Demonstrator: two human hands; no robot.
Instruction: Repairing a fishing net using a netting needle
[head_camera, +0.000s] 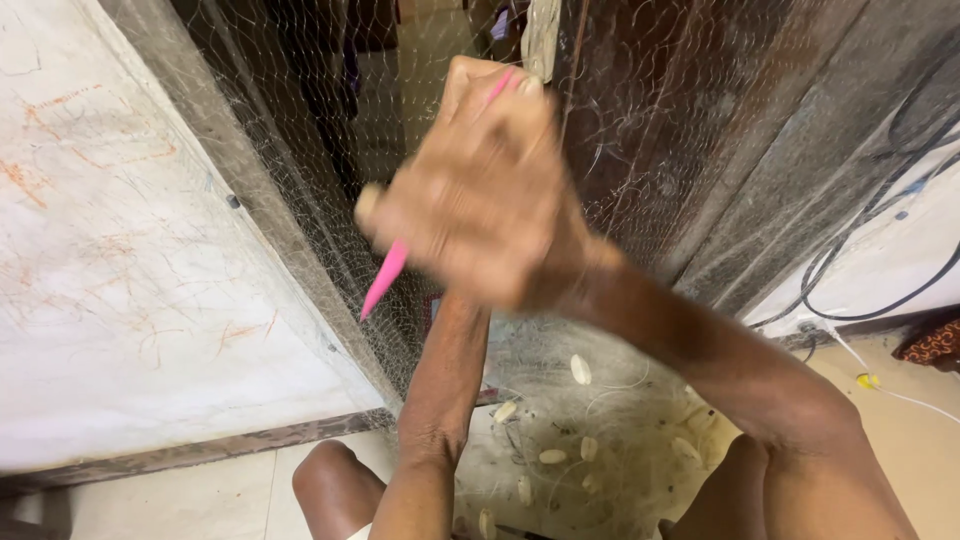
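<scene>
Knees (335, 480) frame my view; right hand (470, 195) grips the pink needle (385, 280), left hand's (480, 80) state unclear behind it. I'd keep net (300, 200) taut, strokes short.

Both forearms raised, converging just in front of the hanging net (300, 150). Right hand (480, 195) closed in a fist, motion-blurred, back of hand to camera, forearm entering from lower right. Left hand (480, 80) mostly hidden behind it; left forearm rises from below. Knees bent beneath net.
</scene>
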